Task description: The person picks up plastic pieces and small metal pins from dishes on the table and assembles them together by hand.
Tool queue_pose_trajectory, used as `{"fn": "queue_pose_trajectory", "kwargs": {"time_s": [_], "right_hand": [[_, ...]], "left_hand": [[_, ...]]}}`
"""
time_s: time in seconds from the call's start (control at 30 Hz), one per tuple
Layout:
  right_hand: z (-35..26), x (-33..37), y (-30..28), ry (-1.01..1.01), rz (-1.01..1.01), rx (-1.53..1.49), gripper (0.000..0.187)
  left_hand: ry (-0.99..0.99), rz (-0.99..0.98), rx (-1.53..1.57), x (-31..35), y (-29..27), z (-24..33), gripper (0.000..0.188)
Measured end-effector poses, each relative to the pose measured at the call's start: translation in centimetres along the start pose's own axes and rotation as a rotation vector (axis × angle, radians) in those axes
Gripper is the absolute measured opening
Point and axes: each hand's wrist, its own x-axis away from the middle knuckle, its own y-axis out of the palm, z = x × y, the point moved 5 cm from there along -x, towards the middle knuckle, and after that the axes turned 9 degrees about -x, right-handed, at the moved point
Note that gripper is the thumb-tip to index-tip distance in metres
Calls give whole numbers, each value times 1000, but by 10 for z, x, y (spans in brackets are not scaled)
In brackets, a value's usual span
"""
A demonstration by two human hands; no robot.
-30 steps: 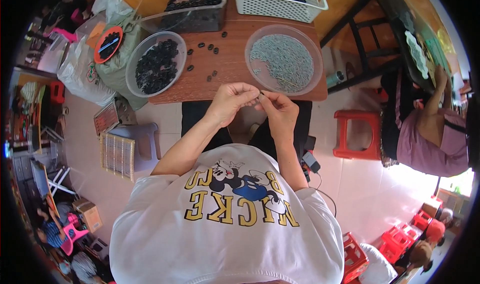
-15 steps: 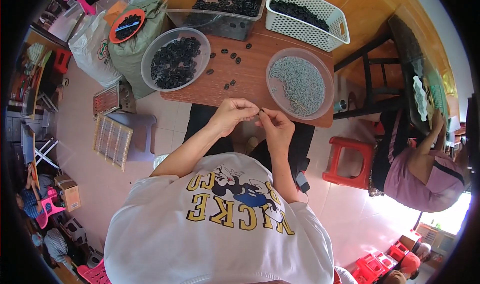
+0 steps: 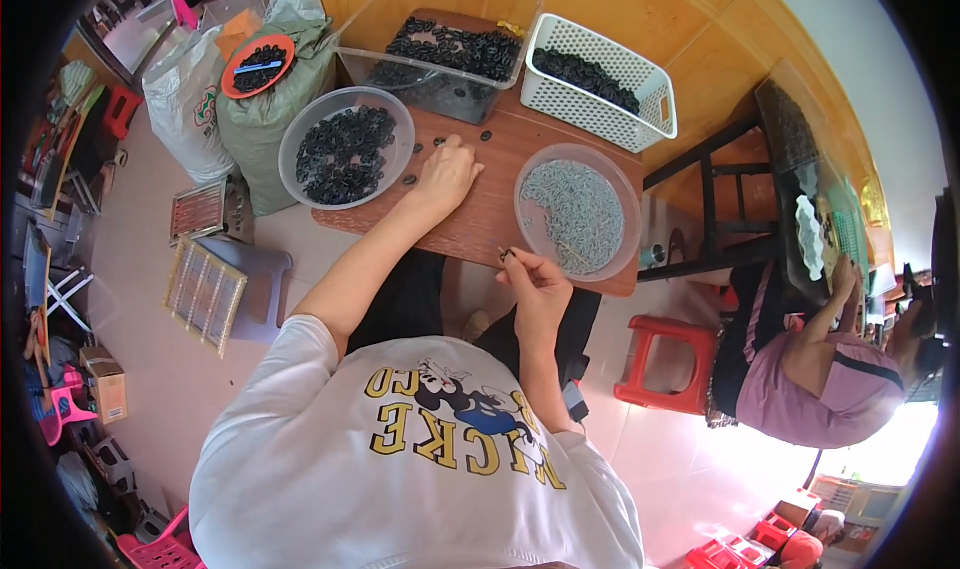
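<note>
My left hand (image 3: 447,181) rests on the wooden table among a few loose black oval pieces (image 3: 486,136). Its fingers are bent downward and drawn together, and whatever lies under them is hidden. Close to the table's front edge, my right hand (image 3: 537,287) pinches a small dark piece (image 3: 506,256) between thumb and forefinger. Left of my left hand stands a round clear bowl (image 3: 405,149) of black oval parts (image 3: 345,157). Beside my right hand, another round bowl (image 3: 630,204) holds many small silvery, screw-like parts (image 3: 575,214).
Along the back are a clear plastic bin (image 3: 440,81) and a white perforated basket (image 3: 600,116), both containing black pieces. An orange plate (image 3: 237,87) sits on sacks (image 3: 265,149) at left. A red stool (image 3: 665,364) and a seated person (image 3: 810,379) are at right.
My hands, together before, are now apart. The left has reached forward and left onto the table; the right stays near the edge with a small piece. The view has tilted slightly.
</note>
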Motion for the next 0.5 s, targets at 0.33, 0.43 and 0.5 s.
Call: {"fn": "queue_pose_trajectory", "kwargs": {"time_s": [0.33, 0.43, 0.5], "right_hand": [[-5, -9, 9, 8, -27, -12, 13], [-8, -17, 18, 32, -50, -43, 15], [-9, -21, 22, 38, -52, -58, 15]], "left_hand": [[42, -27, -53, 9, 16, -12, 14], [105, 0, -42, 14, 14, -16, 15], [92, -32, -20, 14, 14, -17, 16]]}}
